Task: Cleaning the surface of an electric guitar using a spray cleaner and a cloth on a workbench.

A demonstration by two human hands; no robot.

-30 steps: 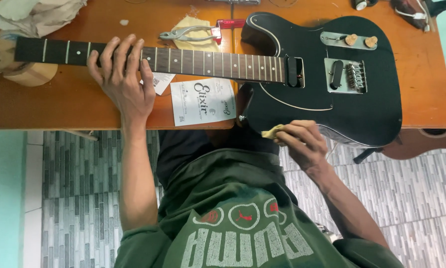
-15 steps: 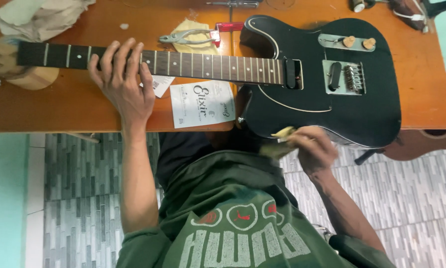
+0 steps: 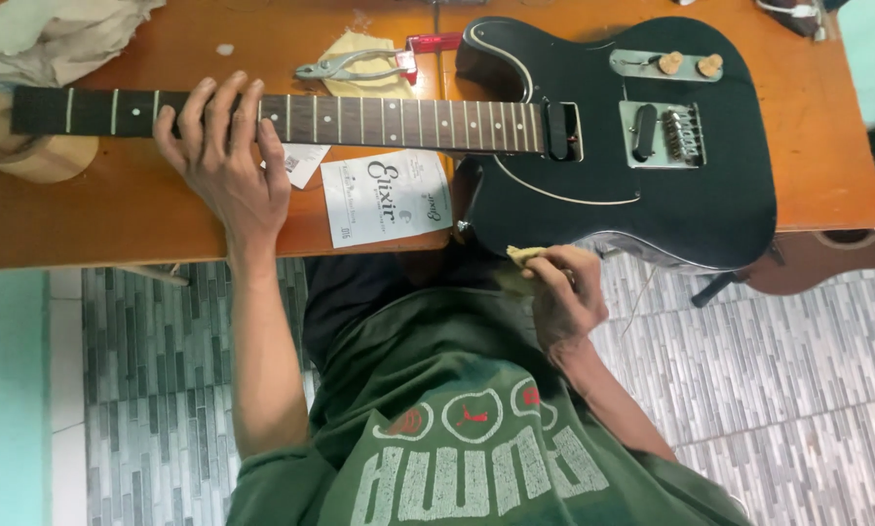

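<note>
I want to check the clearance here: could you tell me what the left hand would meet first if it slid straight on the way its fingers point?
The left hand lies across the guitar neck; past its fingertips comes bare wooden table, probably free to the frame's edge.

White square paper packet (image 3: 387, 198) with dark print and small round emblem at one corner, laid flat on worktop (image 3: 116, 219) just below guitar neck (image 3: 379, 122), beside black guitar body (image 3: 642, 195). Smaller white paper tag (image 3: 304, 162) with dark square code mark, partly tucked under neck, near left hand (image 3: 225, 161).
</note>
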